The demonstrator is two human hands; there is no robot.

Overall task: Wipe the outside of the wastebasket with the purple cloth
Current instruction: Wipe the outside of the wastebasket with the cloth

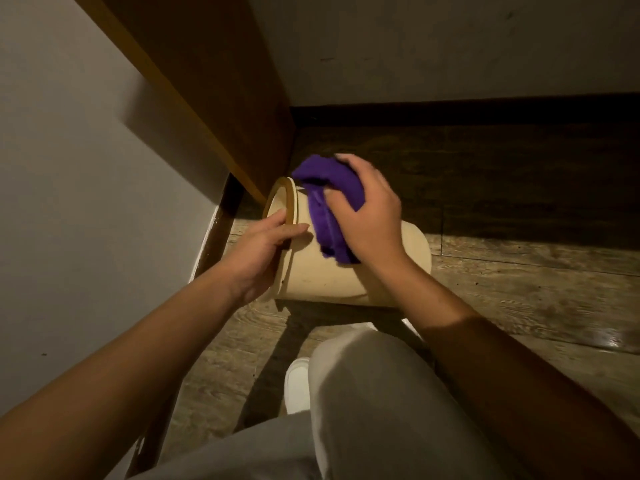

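Note:
A cream wastebasket (322, 271) lies on its side on the wooden floor, its open rim facing left toward the wall. My left hand (259, 251) grips that rim, fingers hooked over its edge. My right hand (370, 216) holds a bunched purple cloth (329, 209) and presses it on the upper side of the basket, near the rim. The cloth drapes down over the curved side. The basket's base end, at the right, is partly hidden by my right wrist.
A brown wooden panel (221, 98) rises directly behind the basket's rim, beside a white wall (86, 202) at left. Dark baseboard and another wall lie beyond. My bent knees in pale trousers and a white shoe (298, 386) are close below the basket.

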